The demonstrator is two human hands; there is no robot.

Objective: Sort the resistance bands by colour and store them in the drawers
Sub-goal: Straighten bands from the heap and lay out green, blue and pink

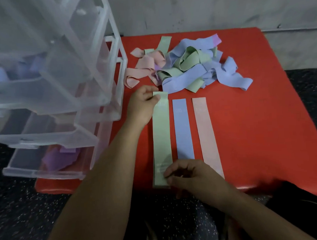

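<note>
Hands: left hand (142, 104) pinches the far end of the green band (162, 137); right hand (188, 174) pinches its near end.
Position: flat on the desk (252, 98), just beside the blue band (183, 129).
Writing: faint print, unreadable.

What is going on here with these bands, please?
A person holds a pale green resistance band flat on the red padded mat: the left hand pinches its far end, the right hand its near end. A flat blue band and a flat pink band lie alongside. A tangled pile of bands lies behind them, and the clear plastic drawer unit stands open with purple bands in its lowest drawer.
</note>
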